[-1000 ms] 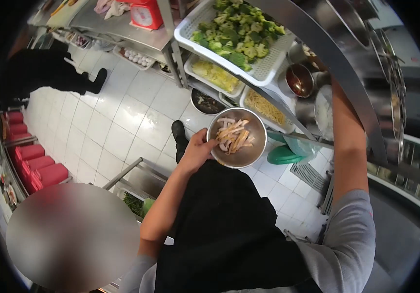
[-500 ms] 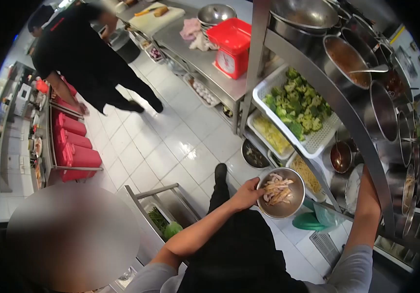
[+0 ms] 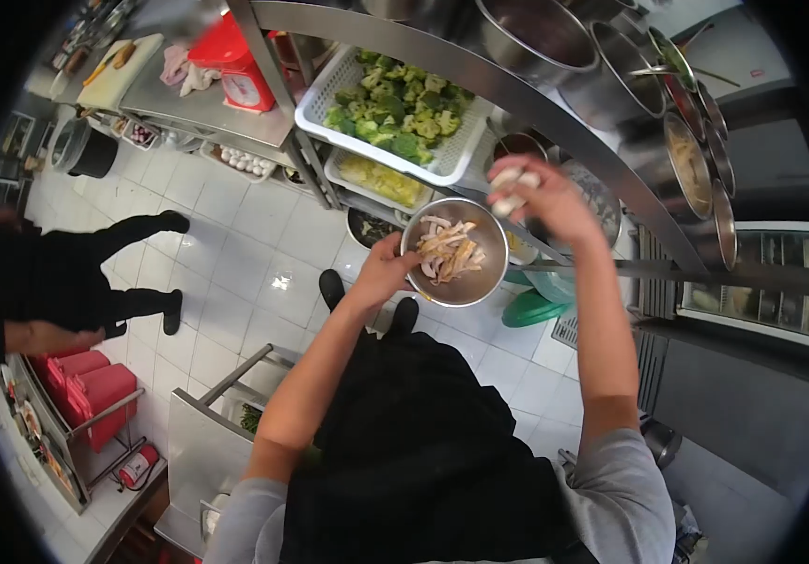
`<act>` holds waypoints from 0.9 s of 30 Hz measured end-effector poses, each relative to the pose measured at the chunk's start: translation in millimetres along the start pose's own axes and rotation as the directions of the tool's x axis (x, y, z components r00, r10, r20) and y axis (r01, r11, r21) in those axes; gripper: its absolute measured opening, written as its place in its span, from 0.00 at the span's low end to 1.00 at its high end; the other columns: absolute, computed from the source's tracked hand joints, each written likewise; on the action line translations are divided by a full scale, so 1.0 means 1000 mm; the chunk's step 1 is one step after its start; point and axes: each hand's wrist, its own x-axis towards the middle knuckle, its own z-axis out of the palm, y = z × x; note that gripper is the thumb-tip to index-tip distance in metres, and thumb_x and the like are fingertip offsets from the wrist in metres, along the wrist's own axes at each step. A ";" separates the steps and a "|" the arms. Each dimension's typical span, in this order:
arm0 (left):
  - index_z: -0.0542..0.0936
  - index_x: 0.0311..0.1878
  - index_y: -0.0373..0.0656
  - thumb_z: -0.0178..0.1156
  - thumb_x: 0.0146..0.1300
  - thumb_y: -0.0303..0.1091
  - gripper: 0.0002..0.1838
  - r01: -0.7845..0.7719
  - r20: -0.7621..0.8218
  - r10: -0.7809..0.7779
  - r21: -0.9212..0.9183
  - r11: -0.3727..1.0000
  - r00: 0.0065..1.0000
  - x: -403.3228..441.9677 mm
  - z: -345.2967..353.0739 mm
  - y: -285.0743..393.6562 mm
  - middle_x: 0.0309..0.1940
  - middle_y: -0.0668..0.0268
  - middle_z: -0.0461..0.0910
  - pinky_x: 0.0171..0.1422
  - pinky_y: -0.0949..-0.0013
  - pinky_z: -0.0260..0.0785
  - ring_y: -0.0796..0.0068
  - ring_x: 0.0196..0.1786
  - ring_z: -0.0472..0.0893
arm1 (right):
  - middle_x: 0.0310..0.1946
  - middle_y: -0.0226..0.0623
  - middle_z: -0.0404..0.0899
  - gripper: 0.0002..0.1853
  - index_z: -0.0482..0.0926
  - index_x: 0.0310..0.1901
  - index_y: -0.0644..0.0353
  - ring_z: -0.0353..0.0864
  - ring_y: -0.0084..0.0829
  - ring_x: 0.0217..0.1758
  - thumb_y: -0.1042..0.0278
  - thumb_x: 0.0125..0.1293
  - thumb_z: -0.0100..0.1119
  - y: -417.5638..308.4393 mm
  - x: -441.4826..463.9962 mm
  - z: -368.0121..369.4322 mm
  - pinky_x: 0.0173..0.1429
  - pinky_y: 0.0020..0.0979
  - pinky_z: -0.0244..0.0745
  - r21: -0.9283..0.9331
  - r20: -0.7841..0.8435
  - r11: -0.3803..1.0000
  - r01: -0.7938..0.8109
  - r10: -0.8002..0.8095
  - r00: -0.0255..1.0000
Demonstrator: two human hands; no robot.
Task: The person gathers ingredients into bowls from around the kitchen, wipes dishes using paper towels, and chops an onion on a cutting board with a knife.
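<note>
My left hand (image 3: 384,273) grips the rim of a round steel bowl (image 3: 486,279), thumb over the edge. Pale strips with browned edges (image 3: 449,249), perhaps sliced meat, lie in the bowl. Up and to the right of it, my right hand (image 3: 555,201) is closed on several whitish food pieces (image 3: 513,191), whose kind I cannot make out. These pieces are held apart from the strips. Behind my right hand, partly hidden, a container with pale contents (image 3: 597,199) stands on the lower shelf.
A white basket of broccoli (image 3: 315,117) sits on the steel rack (image 3: 451,56), above a tray of yellow-green vegetables (image 3: 381,180). Several steel pots (image 3: 541,42) crowd the upper shelf. At left are a co-worker's legs (image 3: 132,230), red bins (image 3: 99,395) and a steel counter corner (image 3: 200,451).
My right hand has come out from behind the rack with whitish pieces in it. The view has turned towards the rack; my left hand still holds the bowl. The co-worker has shifted in view.
</note>
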 end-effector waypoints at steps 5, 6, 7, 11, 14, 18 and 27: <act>0.75 0.60 0.39 0.55 0.65 0.29 0.20 0.025 0.028 -0.027 0.054 0.998 0.999 0.003 0.008 0.005 0.49 0.61 0.82 0.43 0.63 0.85 0.70 0.47 0.85 | 0.54 0.37 0.80 0.17 0.76 0.62 0.62 0.82 0.26 0.55 0.74 0.74 0.53 0.035 -0.033 0.038 0.52 0.29 0.86 -0.062 0.127 0.993 -0.102 0.109 0.986; 0.75 0.60 0.39 0.55 0.65 0.29 0.20 0.031 0.033 -0.033 0.066 0.997 0.999 0.003 0.010 0.005 0.49 0.61 0.82 0.44 0.63 0.85 0.71 0.47 0.85 | 0.55 0.37 0.79 0.17 0.75 0.62 0.63 0.81 0.26 0.56 0.74 0.74 0.53 0.038 -0.035 0.038 0.53 0.29 0.86 -0.035 0.118 0.994 -0.104 0.107 0.987; 0.76 0.59 0.38 0.55 0.65 0.29 0.19 0.033 0.041 -0.037 0.078 0.996 0.998 0.007 0.009 0.000 0.48 0.62 0.82 0.44 0.63 0.85 0.71 0.47 0.85 | 0.56 0.38 0.79 0.17 0.75 0.63 0.63 0.79 0.26 0.58 0.73 0.75 0.54 0.041 -0.039 0.037 0.54 0.30 0.86 -0.007 0.112 0.995 -0.104 0.104 0.988; 0.76 0.54 0.34 0.56 0.64 0.29 0.16 -0.006 0.016 0.005 0.062 0.998 1.000 0.015 0.014 -0.014 0.42 0.58 0.82 0.36 0.64 0.84 0.70 0.41 0.86 | 0.59 0.38 0.77 0.17 0.74 0.63 0.64 0.77 0.28 0.63 0.72 0.76 0.52 0.036 -0.051 0.033 0.57 0.31 0.85 -0.024 0.122 0.997 -0.073 0.076 0.990; 0.75 0.53 0.34 0.56 0.63 0.30 0.16 0.001 0.013 -0.002 0.074 0.997 1.000 0.014 0.020 -0.009 0.41 0.59 0.82 0.36 0.65 0.84 0.70 0.40 0.86 | 0.61 0.39 0.76 0.17 0.73 0.64 0.65 0.76 0.31 0.66 0.72 0.76 0.51 0.034 -0.056 0.031 0.58 0.33 0.85 0.026 0.126 0.995 -0.098 0.094 0.988; 0.75 0.55 0.34 0.56 0.63 0.29 0.17 -0.005 0.021 0.005 0.037 0.999 1.000 0.017 0.024 -0.008 0.42 0.57 0.82 0.38 0.64 0.84 0.69 0.41 0.86 | 0.65 0.41 0.74 0.18 0.72 0.64 0.66 0.74 0.34 0.69 0.72 0.76 0.50 0.034 -0.058 0.026 0.65 0.38 0.79 0.057 0.174 0.992 -0.117 0.106 0.979; 0.75 0.52 0.33 0.57 0.63 0.28 0.15 0.001 0.034 -0.001 -0.005 1.000 0.999 0.031 0.022 -0.015 0.39 0.58 0.81 0.37 0.62 0.85 0.68 0.40 0.85 | 0.60 0.45 0.78 0.17 0.72 0.61 0.67 0.77 0.36 0.66 0.79 0.73 0.49 0.033 -0.033 0.006 0.68 0.40 0.75 0.209 0.022 0.978 0.020 -0.025 0.999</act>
